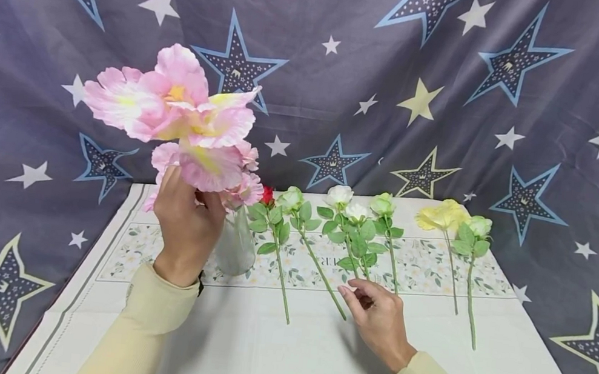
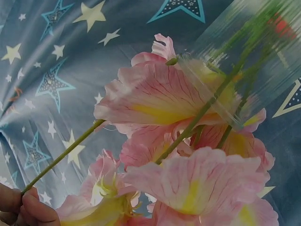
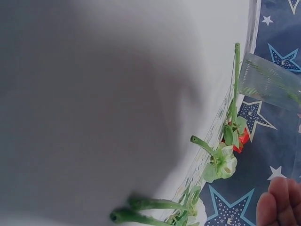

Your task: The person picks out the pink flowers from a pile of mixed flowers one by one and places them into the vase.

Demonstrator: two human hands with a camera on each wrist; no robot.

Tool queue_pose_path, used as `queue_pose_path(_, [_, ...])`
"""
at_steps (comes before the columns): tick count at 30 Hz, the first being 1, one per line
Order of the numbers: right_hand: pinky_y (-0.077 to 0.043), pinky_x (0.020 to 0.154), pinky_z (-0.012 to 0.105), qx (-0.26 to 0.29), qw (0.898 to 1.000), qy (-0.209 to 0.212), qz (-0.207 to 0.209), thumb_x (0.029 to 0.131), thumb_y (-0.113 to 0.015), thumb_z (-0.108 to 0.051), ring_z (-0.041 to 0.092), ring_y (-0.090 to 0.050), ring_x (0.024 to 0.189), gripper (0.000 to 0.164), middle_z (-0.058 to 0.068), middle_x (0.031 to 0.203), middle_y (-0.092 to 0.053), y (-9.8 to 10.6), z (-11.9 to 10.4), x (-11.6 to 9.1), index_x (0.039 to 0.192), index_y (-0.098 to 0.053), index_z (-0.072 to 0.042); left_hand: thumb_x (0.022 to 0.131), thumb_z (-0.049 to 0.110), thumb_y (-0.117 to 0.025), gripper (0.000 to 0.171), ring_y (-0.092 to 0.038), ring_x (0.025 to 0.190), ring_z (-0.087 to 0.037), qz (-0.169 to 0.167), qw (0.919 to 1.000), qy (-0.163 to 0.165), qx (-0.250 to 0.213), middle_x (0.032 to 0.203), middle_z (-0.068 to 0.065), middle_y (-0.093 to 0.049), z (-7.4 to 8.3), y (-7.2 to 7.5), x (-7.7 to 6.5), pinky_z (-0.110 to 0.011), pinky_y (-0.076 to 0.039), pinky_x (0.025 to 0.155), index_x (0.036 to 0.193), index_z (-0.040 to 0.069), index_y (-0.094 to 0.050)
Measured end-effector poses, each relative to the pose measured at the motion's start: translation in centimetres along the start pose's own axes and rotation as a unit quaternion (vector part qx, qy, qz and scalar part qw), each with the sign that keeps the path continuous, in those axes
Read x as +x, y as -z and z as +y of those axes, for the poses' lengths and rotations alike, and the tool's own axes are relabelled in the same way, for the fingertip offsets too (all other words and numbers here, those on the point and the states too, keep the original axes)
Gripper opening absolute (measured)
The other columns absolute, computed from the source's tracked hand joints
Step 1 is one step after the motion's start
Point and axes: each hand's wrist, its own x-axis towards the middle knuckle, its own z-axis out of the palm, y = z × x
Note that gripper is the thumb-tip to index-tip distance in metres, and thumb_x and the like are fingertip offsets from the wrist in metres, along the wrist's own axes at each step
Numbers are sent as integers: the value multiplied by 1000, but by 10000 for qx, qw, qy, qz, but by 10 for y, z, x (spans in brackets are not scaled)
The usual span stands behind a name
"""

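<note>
My left hand [image 1: 188, 224] is raised in front of the vase and pinches the thin green stem [image 2: 66, 153] of a pink artificial flower with yellow centres. Its large petals [image 1: 177, 101] spread above the fingers. Behind it, more pink flowers [image 1: 247, 189] stand in the clear ribbed vase [image 1: 236, 246], whose glass shows stems and a bit of red in the left wrist view. My right hand [image 1: 380, 318] hovers low over the table, fingers loosely bent and holding nothing, by the lower stems of the white roses [image 1: 356, 211]. Its fingertips [image 3: 278, 202] show in the right wrist view.
Along the table's [image 1: 282, 356] printed band lie a red rose [image 1: 267, 194], light green roses [image 1: 291, 198], a yellow flower [image 1: 443, 215] and another green rose [image 1: 478, 226] at the right. A star-patterned curtain [image 1: 313, 60] hangs behind and at both sides.
</note>
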Motion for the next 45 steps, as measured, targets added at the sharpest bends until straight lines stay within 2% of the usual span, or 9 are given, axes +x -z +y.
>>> queue_pose_path(8, [-51, 53, 14, -8, 10000, -25, -2, 82, -86, -5, 1, -61, 59, 14, -2, 70, -68, 0, 1, -1, 92, -77, -3, 81, -15, -48, 14, -41, 66, -38, -57, 10000, 10, -43, 68, -17, -45, 0, 0, -1, -45, -31, 60, 83, -2, -52])
queue_pose_path(15, [-50, 53, 14, 41, 10000, -26, 7, 82, -86, -5, 1, -61, 58, 15, -2, 70, -68, -1, 2, -1, 93, -76, -1, 75, -18, -46, 18, -40, 64, -36, -505, 9986, 111, -71, 65, -15, -43, -1, 0, -12, -42, -30, 57, 78, -1, -53])
queue_pose_path(21, [-50, 53, 14, 18, 10000, -19, 1, 82, -86, -5, 1, -61, 58, 14, -2, 70, -67, -1, 2, -1, 92, -76, -2, 75, -18, -48, 17, -43, 61, -34, -1011, 9947, 1, 187, 66, -15, -49, -4, -1, -24, -43, -34, 54, 76, -3, -55])
queue_pose_path(25, [-51, 53, 14, 4, 10000, -17, -13, 82, -86, -5, 1, -60, 58, 14, -2, 70, -67, 0, 2, -1, 92, -76, -1, 77, -18, -50, 17, -43, 58, -34, -1266, 9914, 60, 325, 63, -13, -45, -6, -2, -32, -43, -35, 51, 74, -2, -54])
queue_pose_path(30, [-51, 52, 15, -30, 10000, -42, -31, 82, -86, -6, 0, -60, 58, 14, -3, 69, -66, 0, 2, 0, 92, -77, -1, 80, -16, -52, 23, -42, 56, -35, -1441, 9881, 132, 516, 61, -13, -43, -8, -2, -39, -43, -35, 49, 66, 1, -46])
queue_pose_path(35, [-51, 52, 16, -35, 10000, -33, -37, 82, -86, -5, 0, -60, 58, 14, -2, 69, -66, 0, 1, 0, 92, -77, -1, 78, -17, -53, 28, -41, 55, -35, -1605, 9846, 264, 647, 59, -13, -43, -12, -3, -47, -44, -33, 50, 63, 4, -41])
queue_pose_path(41, [-51, 52, 15, -25, 10000, -10, -43, 82, -86, -5, 0, -61, 58, 14, -2, 69, -67, 0, 1, 0, 92, -77, -1, 83, -12, -59, 21, -45, 56, -35, -1830, 9780, 298, 962, 60, -13, -47, -16, -3, -51, -47, -38, 48, 68, 1, -53])
queue_pose_path(45, [-51, 52, 15, -35, 10000, 11, -21, 81, -86, -5, 0, -61, 58, 14, -2, 69, -67, 0, 1, 1, 92, -77, -3, 86, -7, -63, 24, -47, 56, -36, -1769, 9777, 304, 1090, 60, -12, -46, -18, -4, -53, -48, -39, 44, 66, 2, -53])
